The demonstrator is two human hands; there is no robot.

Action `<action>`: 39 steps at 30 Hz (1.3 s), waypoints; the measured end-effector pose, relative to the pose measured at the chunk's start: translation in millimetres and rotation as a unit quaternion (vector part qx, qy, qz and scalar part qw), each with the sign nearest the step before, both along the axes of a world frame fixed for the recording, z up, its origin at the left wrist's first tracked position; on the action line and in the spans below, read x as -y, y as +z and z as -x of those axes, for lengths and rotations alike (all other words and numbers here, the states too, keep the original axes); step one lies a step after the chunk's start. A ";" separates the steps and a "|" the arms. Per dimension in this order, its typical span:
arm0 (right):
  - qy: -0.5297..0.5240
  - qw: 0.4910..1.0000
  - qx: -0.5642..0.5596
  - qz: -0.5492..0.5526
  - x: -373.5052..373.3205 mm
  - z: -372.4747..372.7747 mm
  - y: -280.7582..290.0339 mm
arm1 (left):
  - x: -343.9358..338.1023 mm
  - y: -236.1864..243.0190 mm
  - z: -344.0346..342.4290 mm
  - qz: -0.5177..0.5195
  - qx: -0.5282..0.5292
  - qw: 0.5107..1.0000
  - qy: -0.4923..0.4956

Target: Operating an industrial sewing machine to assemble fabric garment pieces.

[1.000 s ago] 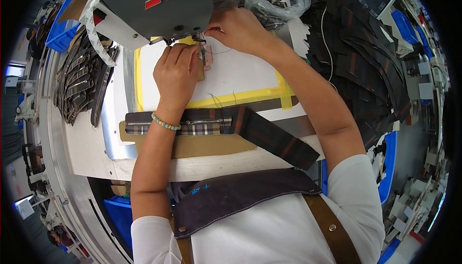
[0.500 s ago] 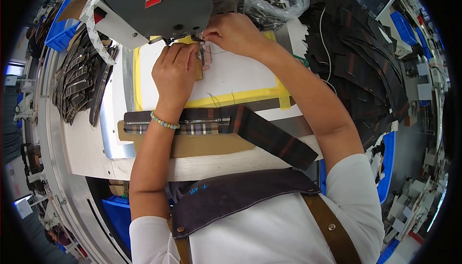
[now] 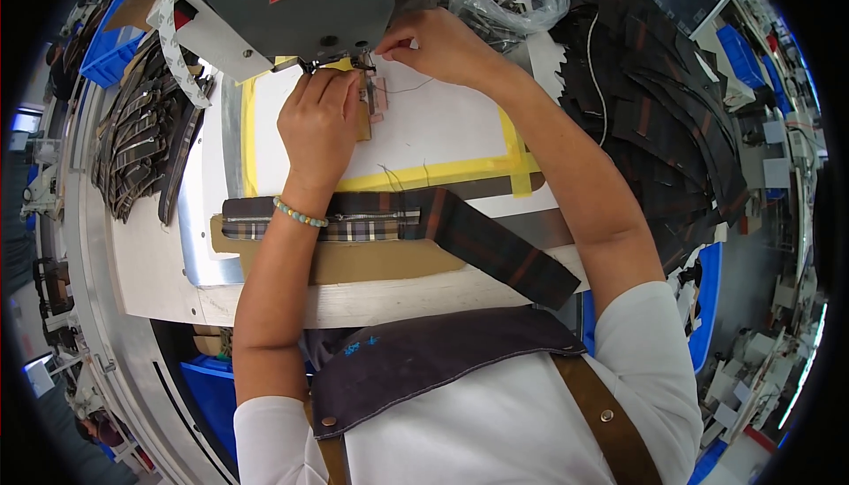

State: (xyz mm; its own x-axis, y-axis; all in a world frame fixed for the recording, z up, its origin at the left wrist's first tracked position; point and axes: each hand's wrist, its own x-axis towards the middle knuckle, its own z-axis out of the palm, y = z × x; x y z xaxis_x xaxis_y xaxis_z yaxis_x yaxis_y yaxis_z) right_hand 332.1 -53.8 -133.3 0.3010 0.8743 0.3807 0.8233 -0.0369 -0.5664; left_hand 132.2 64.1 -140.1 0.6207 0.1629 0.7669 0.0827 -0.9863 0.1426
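Observation:
Under the grey head of a sewing machine [image 3: 296, 7], both my hands are raised close to the needle area [image 3: 364, 62]. My left hand [image 3: 317, 127] is closed on its left side, fingertips pinched together; whatever they grip is hidden. From the right, my right hand [image 3: 442, 47] reaches in with thumb and forefinger pinched beside the needle. What lies in that pinch is too small to make out. A loose dark thread [image 3: 411, 88] runs from below the needle toward my right hand. Nearer me lies a dark plaid fabric strip [image 3: 504, 246] with a zipper [image 3: 371, 218].
Beneath the strip lies a tan board [image 3: 354, 264]. Yellow tape [image 3: 442, 169] borders the white work sheet [image 3: 451, 131]. Dark cut pieces [image 3: 654, 114] are heaped at the right, zippered strips [image 3: 146, 145] at the left. A clear plastic bag [image 3: 539, 3] stands behind my right hand.
My right hand has risen slightly, its pinch staying beside the needle. More of the loose thread shows below it. My left hand keeps nearly the same place; the whole view has shifted a little.

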 end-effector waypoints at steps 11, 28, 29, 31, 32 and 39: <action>0.015 1.000 -0.013 -0.016 -3.9 9.4 -13.9 | 1.6 -1.3 -3.4 0.000 0.004 1.000 -0.013; -0.008 0.983 -0.033 0.178 -24.3 10.7 -6.2 | 1.8 0.2 1.4 0.011 -0.001 1.000 -0.019; -0.009 0.982 -0.035 0.187 -24.3 11.0 -5.0 | 2.6 0.7 1.2 0.012 -0.002 1.000 -0.020; -0.011 0.980 -0.037 0.197 -25.1 12.1 -2.8 | 3.3 2.8 2.5 0.016 -0.007 1.000 -0.016; -0.019 0.978 -0.033 0.206 -26.4 13.5 -1.7 | 3.6 3.9 3.2 0.018 -0.013 1.000 -0.011; 0.000 0.970 0.016 0.242 -9.3 12.6 9.5 | 5.7 1.8 3.3 0.023 -0.005 1.000 -0.010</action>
State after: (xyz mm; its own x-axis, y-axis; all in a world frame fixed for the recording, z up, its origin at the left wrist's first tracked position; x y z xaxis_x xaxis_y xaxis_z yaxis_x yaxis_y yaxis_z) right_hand 319.5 -44.5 -123.8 0.2961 0.9530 -0.0646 0.8403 -0.2921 -0.4567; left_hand 129.0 58.4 -138.3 0.6321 0.1858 0.7523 0.0644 -0.9801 0.1879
